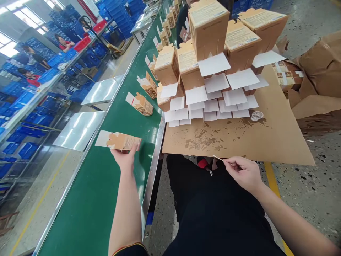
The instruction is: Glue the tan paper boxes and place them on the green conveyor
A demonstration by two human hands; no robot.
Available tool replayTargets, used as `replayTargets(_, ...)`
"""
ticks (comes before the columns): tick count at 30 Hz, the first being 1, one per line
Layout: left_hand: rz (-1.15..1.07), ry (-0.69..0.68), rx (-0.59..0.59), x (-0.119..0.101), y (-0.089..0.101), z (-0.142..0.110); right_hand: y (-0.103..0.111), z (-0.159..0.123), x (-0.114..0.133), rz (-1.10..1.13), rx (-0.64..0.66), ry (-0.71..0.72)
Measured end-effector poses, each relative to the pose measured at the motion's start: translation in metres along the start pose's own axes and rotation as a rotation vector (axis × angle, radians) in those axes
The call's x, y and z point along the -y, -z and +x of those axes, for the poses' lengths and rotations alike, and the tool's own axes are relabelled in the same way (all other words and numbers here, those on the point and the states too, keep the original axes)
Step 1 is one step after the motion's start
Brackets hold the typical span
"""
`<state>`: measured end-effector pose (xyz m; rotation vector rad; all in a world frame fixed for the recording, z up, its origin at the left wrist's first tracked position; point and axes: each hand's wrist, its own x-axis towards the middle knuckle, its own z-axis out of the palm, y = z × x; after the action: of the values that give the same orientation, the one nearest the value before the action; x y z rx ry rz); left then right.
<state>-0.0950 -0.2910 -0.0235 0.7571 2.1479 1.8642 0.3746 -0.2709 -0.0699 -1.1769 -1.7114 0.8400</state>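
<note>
Green belt (87,206) wide between metal edges (157,156); left fingers (132,151) grip brown carton (121,141), white flap (102,138) out; right fingers (231,168) pinch stick (217,157).

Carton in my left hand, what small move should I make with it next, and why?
I'd probably settle the carton on the green conveyor belt and release it: your left hand holds it over the belt, and similar open-flapped cartons sit in a row farther along.

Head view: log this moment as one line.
left hand: holds carton over belt | right hand: pinches thin stick | cardboard: stacked cartons
</note>
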Motion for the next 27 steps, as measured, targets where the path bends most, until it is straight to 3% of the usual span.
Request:
replayTargets(3,0.122,0.127,0.040,0.017,0.011,0.018,0.002,0.006,0.000,-0.017,-0.014,-0.010)
replayTargets(6,0.250,0.137,0.063,0.027,0.020,0.009,0.012,0.007,-0.001,-0.042,-0.066,0.014)
replayTargets(8,0.352,0.007,-0.083,0.027,0.029,-0.005,0.025,0.001,-0.006,-0.075,-0.131,0.027)
replayTargets(11,0.334,-0.335,-0.255,0.012,0.026,-0.018,0.048,-0.008,-0.018,-0.150,-0.234,-0.001)
replayTargets(13,0.165,-0.462,-0.200,-0.005,-0.001,-0.015,0.058,-0.009,-0.024,-0.195,-0.282,-0.015)
replayTargets(14,0.063,-0.448,-0.130,-0.014,-0.022,-0.010,0.061,-0.008,-0.025,-0.209,-0.293,-0.014)
replayTargets(15,-0.030,-0.379,-0.043,-0.024,-0.048,-0.002,0.061,-0.005,-0.024,-0.217,-0.295,-0.005)
replayTargets(17,-0.128,-0.106,0.153,-0.042,-0.107,0.017,0.057,0.003,-0.019,-0.216,-0.281,0.030)
replayTargets(19,-0.159,0.159,0.274,-0.056,-0.162,0.036,0.049,0.010,-0.009,-0.195,-0.250,0.073)
replayTargets(21,-0.142,0.325,0.379,-0.066,-0.205,0.048,0.042,0.014,0.000,-0.173,-0.223,0.100)
replayTargets(24,-0.078,0.432,0.522,-0.070,-0.238,0.052,0.038,0.011,0.006,-0.163,-0.231,0.093)
replayTargets(27,-0.085,0.439,0.547,-0.063,-0.237,0.048,0.046,0.008,0.003,-0.203,-0.276,0.066)
